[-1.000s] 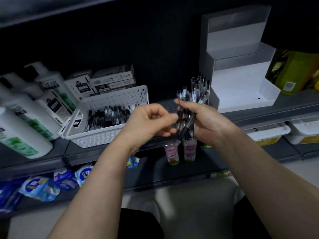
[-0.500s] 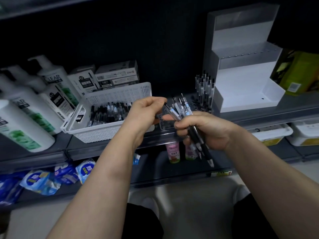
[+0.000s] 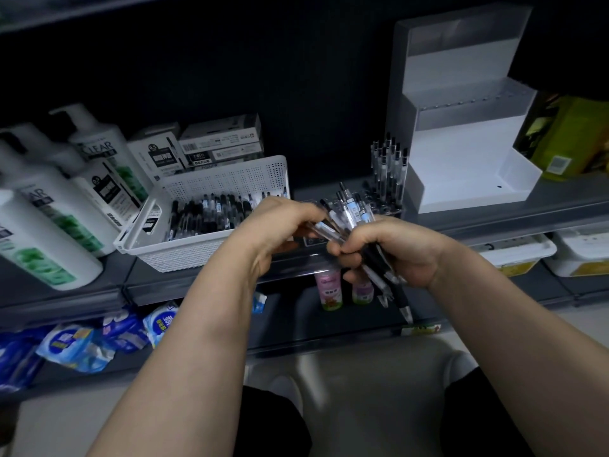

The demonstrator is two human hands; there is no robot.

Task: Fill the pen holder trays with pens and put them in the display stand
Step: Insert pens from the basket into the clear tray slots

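My right hand grips a bundle of clear pens with black grips, tips pointing down and to the right. My left hand pinches one pen at the bundle's left side. Behind the hands, a clear pen holder tray stands on the shelf with several pens upright in it. The white stepped display stand sits to its right, its steps bare. A white mesh basket at the left holds many loose pens.
White pump bottles and pen boxes fill the shelf's left. A yellow-green pack stands right of the stand. Small bottles, blue packets and white tubs sit on the lower shelf.
My right hand has come down and tilted the pen bundle from upright to slanting. My left hand stayed at the bundle and now pinches a single pen.
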